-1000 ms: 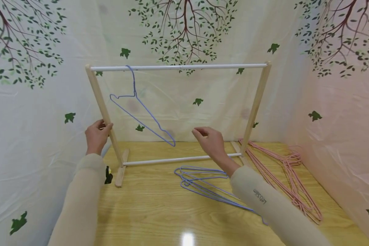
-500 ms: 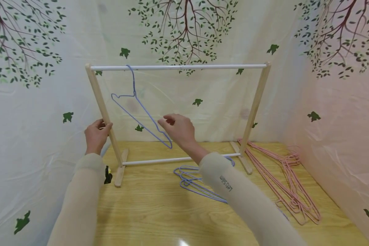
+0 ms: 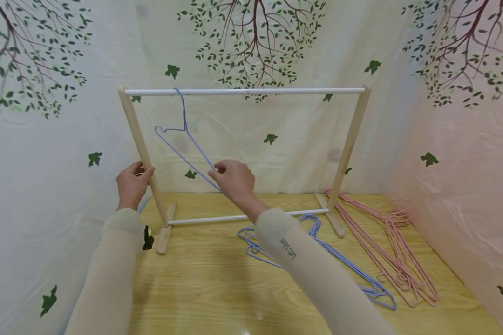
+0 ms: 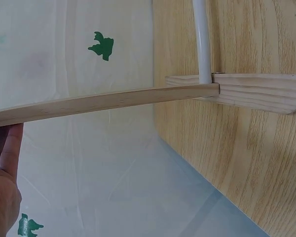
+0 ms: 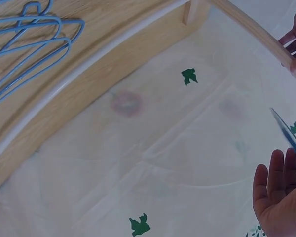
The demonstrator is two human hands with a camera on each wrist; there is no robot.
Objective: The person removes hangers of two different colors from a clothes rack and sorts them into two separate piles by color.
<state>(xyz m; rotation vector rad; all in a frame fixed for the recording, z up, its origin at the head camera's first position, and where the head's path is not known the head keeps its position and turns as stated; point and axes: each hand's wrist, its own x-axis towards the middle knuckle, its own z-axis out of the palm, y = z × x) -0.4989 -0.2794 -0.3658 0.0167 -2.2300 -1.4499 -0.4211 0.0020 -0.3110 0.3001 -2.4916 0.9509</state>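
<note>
A blue wire clothes hanger [image 3: 199,148] hangs by its hook from the white top rail [image 3: 251,92] of a clothes rack, near the left end. My right hand [image 3: 234,179] pinches its lower right side between thumb and index finger, covering that corner. The right wrist view shows the other fingers [image 5: 276,173] spread beside the blue wire [image 5: 289,136]. On the left, my left hand [image 3: 131,186] grips the rack's wooden post [image 3: 136,130] about halfway up. From the left wrist view, fingers [image 4: 11,148] meet the post's edge.
Several blue hangers [image 3: 343,258] lie on the wooden table [image 3: 201,288], partly behind my right sleeve. Several pink hangers [image 3: 396,218] lie at the right, by the rack's right foot [image 3: 334,227]. A small black object [image 3: 148,239] is beside the left foot [image 3: 164,239].
My right hand has moved left from the middle of the rack to the hanging blue hanger and taken hold of it. The left hand has stayed on the post.
</note>
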